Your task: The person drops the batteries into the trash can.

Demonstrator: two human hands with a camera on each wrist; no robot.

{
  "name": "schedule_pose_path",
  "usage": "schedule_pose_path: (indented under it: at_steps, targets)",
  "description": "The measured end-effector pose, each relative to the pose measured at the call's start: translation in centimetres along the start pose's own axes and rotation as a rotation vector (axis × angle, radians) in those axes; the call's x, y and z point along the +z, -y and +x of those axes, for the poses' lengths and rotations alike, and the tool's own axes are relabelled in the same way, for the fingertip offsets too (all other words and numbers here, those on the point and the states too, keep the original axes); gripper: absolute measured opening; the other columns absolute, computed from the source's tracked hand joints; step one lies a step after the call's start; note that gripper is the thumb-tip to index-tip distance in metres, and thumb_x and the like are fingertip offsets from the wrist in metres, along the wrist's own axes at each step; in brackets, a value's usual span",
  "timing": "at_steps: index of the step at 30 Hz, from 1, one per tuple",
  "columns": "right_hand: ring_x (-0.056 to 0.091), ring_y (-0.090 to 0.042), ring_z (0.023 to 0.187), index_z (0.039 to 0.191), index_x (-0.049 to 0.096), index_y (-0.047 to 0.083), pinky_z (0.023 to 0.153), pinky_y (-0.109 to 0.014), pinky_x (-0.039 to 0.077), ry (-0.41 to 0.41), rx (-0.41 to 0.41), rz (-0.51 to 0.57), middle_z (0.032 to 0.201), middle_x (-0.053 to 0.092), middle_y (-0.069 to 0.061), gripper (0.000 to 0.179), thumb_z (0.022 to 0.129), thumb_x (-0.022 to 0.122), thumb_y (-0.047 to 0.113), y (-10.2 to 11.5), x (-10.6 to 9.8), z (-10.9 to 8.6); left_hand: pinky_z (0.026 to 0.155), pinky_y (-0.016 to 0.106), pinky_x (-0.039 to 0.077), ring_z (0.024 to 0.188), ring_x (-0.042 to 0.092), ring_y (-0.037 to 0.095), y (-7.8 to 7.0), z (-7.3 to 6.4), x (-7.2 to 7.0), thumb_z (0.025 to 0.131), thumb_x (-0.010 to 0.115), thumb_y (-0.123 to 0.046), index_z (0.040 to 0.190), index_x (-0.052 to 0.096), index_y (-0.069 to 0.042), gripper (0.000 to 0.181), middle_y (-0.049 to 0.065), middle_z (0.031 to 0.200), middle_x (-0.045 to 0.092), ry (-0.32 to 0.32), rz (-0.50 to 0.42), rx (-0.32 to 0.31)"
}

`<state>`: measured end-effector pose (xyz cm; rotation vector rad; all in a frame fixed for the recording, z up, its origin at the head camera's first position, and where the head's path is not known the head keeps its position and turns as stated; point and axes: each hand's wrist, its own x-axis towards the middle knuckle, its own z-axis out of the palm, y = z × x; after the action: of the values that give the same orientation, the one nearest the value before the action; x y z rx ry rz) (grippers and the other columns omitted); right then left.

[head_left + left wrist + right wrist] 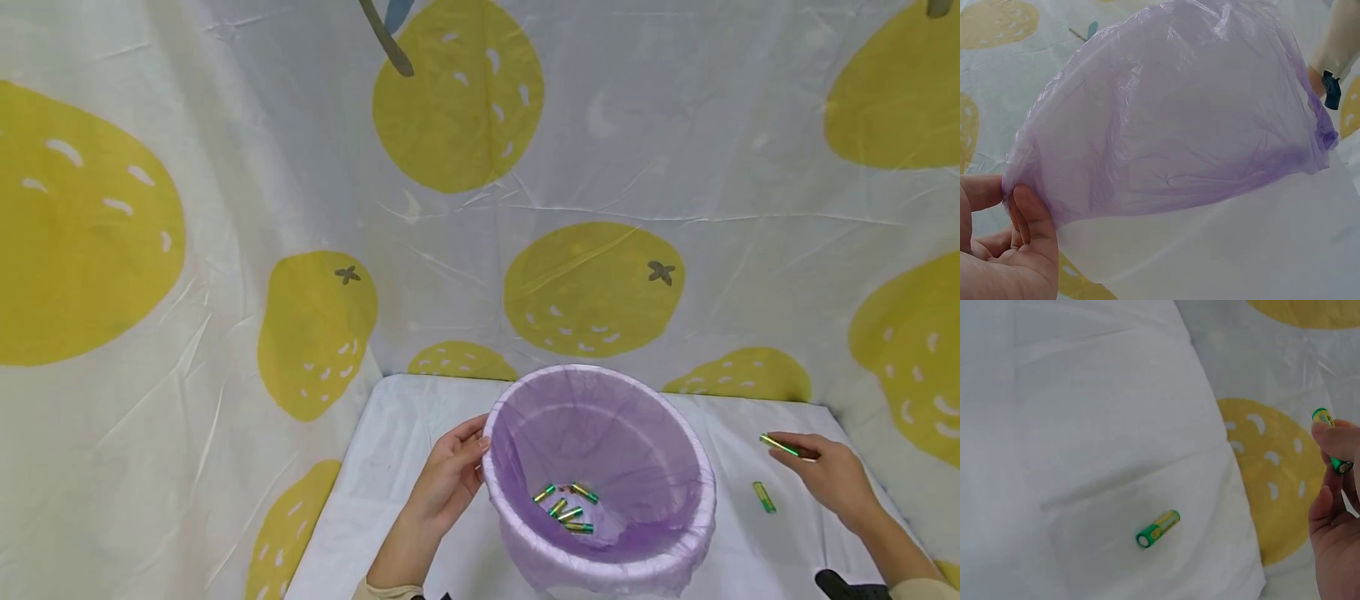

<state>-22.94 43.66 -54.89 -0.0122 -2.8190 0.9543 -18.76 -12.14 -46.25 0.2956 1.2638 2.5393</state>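
A white bin lined with a thin purple bag stands at the front of the table, mouth up. Several green-and-yellow batteries lie on its bottom. My left hand grips the bin's left rim, thumb and fingers on the folded bag edge; the left wrist view shows this hand against the purple bag. To the right of the bin, my right hand pinches a battery between thumb and fingers, above the table. Another battery lies on the white cloth, just left of that hand.
White cloth covers the table. Behind and beside it hang pale curtains printed with yellow fruit. A dark strap piece shows near my right wrist.
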Motion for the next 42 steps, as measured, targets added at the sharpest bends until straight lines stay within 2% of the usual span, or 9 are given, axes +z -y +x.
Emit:
schedule_pose_path:
  at_steps: [3, 6, 9, 12, 20, 27, 33, 37, 42]
  targets:
    - [0.048, 0.012, 0.087, 0.12, 0.073, -0.004, 0.061, -0.019, 0.048, -0.008, -0.054, 0.016, 0.116, 0.069, -0.025, 0.037, 0.097, 0.076, 0.025, 1.2, -0.2, 0.4, 0.071, 0.02, 0.052, 0.093, 0.063, 0.014, -0.1, -0.1, 0.0, 0.104, 0.052, 0.004, 0.144, 0.043, 0.011, 0.042, 0.009, 0.114, 0.062, 0.0, 0.001, 0.005]
    - [0.049, 0.014, 0.088, 0.116, 0.074, -0.004, 0.062, -0.016, 0.048, -0.028, -0.105, 0.046, 0.108, 0.072, -0.001, 0.032, 0.094, 0.079, 0.02, 2.2, -0.5, 0.7, 0.072, 0.021, 0.052, 0.094, 0.063, 0.014, -0.1, 0.0, 0.0, 0.104, 0.051, 0.005, 0.144, 0.043, 0.012, 0.042, 0.009, 0.114, 0.062, 0.009, -0.001, 0.014]
    - [0.045, 0.02, 0.087, 0.115, 0.075, -0.004, 0.063, -0.013, 0.048, -0.034, -0.139, 0.076, 0.103, 0.062, 0.025, 0.031, 0.093, 0.08, 0.017, 3.1, -0.8, 0.9, 0.073, 0.021, 0.053, 0.094, 0.064, 0.015, 0.0, 0.0, 0.0, 0.104, 0.051, 0.005, 0.145, 0.042, 0.013, 0.043, 0.01, 0.116, 0.062, 0.019, 0.001, 0.022]
    - [0.046, 0.021, 0.087, 0.114, 0.075, -0.004, 0.063, -0.012, 0.048, -0.036, -0.171, 0.092, 0.102, 0.054, 0.035, 0.029, 0.092, 0.08, 0.015, 4.0, -1.1, 1.1, 0.073, 0.021, 0.053, 0.094, 0.063, 0.014, 0.0, 0.1, 0.0, 0.104, 0.051, 0.005, 0.145, 0.042, 0.012, 0.042, 0.009, 0.115, 0.061, 0.019, 0.0, 0.02]
    - [0.055, 0.014, 0.086, 0.109, 0.076, -0.003, 0.066, -0.008, 0.048, -0.082, -0.306, 0.144, 0.099, 0.064, 0.025, 0.024, 0.086, 0.083, 0.002, 7.1, -2.0, 1.6, 0.073, 0.021, 0.053, 0.094, 0.064, 0.014, 0.1, 0.1, 0.1, 0.103, 0.051, 0.005, 0.144, 0.042, 0.012, 0.043, 0.009, 0.114, 0.061, 0.015, -0.004, 0.016]
    - [0.058, 0.009, 0.084, 0.113, 0.075, 0.0, 0.066, -0.01, 0.048, -0.058, -0.319, 0.122, 0.104, 0.06, 0.029, 0.028, 0.087, 0.083, 0.004, 10.2, -3.0, 2.0, 0.074, 0.021, 0.053, 0.094, 0.064, 0.015, 0.1, 0.1, 0.1, 0.103, 0.052, 0.005, 0.143, 0.044, 0.011, 0.041, 0.009, 0.114, 0.061, 0.005, -0.006, 0.013]
    - [0.057, 0.007, 0.084, 0.117, 0.074, 0.002, 0.067, -0.011, 0.048, -0.032, -0.351, 0.103, 0.107, 0.06, 0.025, 0.029, 0.089, 0.081, 0.007, 13.1, -3.7, 2.1, 0.073, 0.021, 0.053, 0.094, 0.064, 0.014, 0.1, 0.1, 0.1, 0.103, 0.053, 0.004, 0.143, 0.043, 0.011, 0.042, 0.009, 0.115, 0.061, 0.004, -0.011, 0.012]
    - [0.058, 0.003, 0.084, 0.114, 0.076, 0.003, 0.068, -0.011, 0.049, -0.021, -0.408, 0.132, 0.104, 0.066, 0.018, 0.027, 0.088, 0.082, 0.003, 14.7, -3.8, 2.1, 0.075, 0.021, 0.054, 0.095, 0.064, 0.014, 0.1, 0.0, 0.2, 0.103, 0.053, 0.004, 0.144, 0.042, 0.012, 0.043, 0.01, 0.115, 0.061, 0.005, -0.014, 0.012]
    - [0.061, -0.003, 0.082, 0.11, 0.078, 0.006, 0.07, -0.011, 0.049, -0.014, -0.522, 0.165, 0.102, 0.071, 0.006, 0.028, 0.084, 0.082, -0.003, 16.6, -3.7, 2.5, 0.075, 0.022, 0.054, 0.095, 0.064, 0.015, 0.1, 0.0, 0.1, 0.103, 0.052, 0.005, 0.144, 0.042, 0.012, 0.043, 0.01, 0.115, 0.061, 0.009, -0.019, 0.018]
